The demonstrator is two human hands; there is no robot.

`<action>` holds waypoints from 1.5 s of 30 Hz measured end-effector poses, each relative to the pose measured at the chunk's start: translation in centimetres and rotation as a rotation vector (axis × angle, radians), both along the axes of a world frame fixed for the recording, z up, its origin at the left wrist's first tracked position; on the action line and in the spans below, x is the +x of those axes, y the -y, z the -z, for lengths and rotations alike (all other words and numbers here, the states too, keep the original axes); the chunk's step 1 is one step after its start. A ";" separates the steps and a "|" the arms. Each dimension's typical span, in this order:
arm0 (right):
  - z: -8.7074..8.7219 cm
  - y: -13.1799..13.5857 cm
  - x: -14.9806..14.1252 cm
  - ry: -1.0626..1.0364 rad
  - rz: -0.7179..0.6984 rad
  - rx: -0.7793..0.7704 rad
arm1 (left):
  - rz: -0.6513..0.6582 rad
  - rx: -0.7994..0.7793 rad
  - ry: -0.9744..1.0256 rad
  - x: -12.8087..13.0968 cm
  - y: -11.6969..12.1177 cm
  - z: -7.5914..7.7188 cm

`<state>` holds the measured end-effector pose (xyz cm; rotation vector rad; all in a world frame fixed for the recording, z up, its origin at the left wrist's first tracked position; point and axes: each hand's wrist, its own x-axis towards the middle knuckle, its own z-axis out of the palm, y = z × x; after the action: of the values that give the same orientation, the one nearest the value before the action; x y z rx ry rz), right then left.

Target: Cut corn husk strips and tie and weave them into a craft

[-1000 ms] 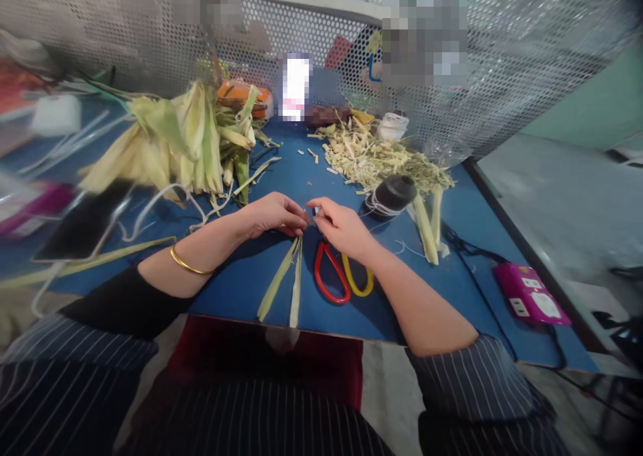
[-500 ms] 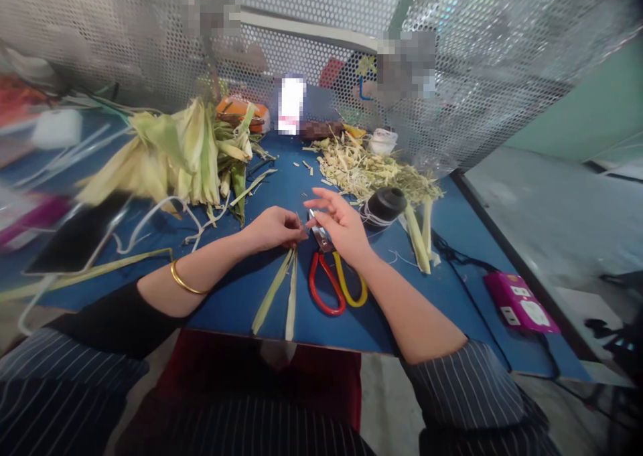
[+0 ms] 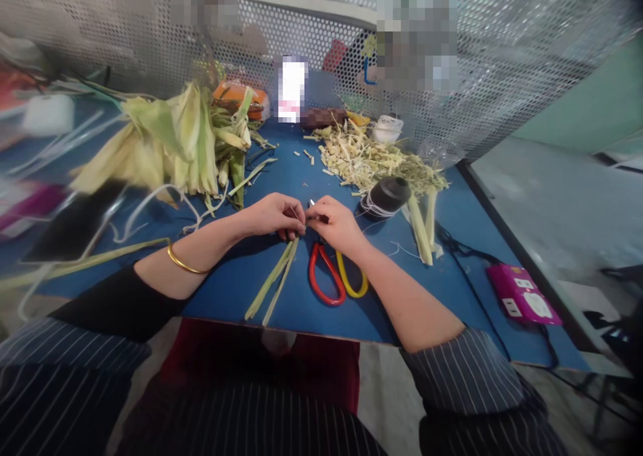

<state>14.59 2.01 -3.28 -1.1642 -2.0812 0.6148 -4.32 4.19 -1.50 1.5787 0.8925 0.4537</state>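
Note:
My left hand (image 3: 281,215) is closed, its fingertips pinching the upper end of some narrow corn husk strips (image 3: 274,278) that hang toward the table's front edge. My right hand (image 3: 334,225) meets it at the fingertips, closed in a pinch; whatever is between those fingers is too small to make out. Beneath the right hand lie scissors with one red and one yellow handle (image 3: 326,278), their blades mostly covered. Just beyond that hand lies a black spool (image 3: 386,197) wound with white thread, and a loose end trails on the blue table (image 3: 221,302).
Whole corn husks (image 3: 175,134) are heaped at the left, near a dark phone (image 3: 75,225) and white cable. Husk scraps (image 3: 366,158) pile up at the back right. A purple power strip (image 3: 522,294) lies at the right edge. Perforated mesh (image 3: 311,34) rises behind.
My right hand has closed from spread fingers into a pinch and moved left against my left hand. The husk strips have swung slightly left, their lower ends closer together.

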 end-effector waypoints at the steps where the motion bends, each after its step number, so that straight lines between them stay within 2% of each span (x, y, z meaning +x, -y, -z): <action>1: 0.0 0.0 0.0 0.006 0.000 0.007 | 0.000 -0.006 0.002 0.0 0.0 0.0; 11: -0.4 0.3 -0.3 0.049 0.054 0.052 | -0.063 -0.048 0.032 0.0 -0.1 0.0; 19: -0.3 0.2 -0.2 0.001 -0.029 -0.090 | -0.069 -0.050 0.055 -0.1 -0.1 0.1; 30: -0.2 0.5 -0.3 0.005 0.029 0.065 | -0.111 -0.086 0.062 0.0 -0.1 0.2; 36: -1.1 1.0 -0.3 0.255 0.060 0.263 | -0.184 -0.119 0.096 -0.4 -0.2 0.3; 39: -1.4 1.2 -0.3 0.365 0.047 0.302 | -0.224 -0.141 0.110 -0.6 -0.4 0.3; 42: -1.4 1.5 -0.4 0.373 0.051 0.260 | -0.243 -0.152 0.120 -0.6 -0.5 0.3; 45: -1.3 1.7 -0.6 0.278 0.048 0.117 | -0.252 -0.146 0.111 -0.5 -0.4 0.2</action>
<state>13.96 0.26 -2.01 -1.2871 -2.2781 0.3171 -4.85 4.64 -1.70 1.3012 1.0204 0.6342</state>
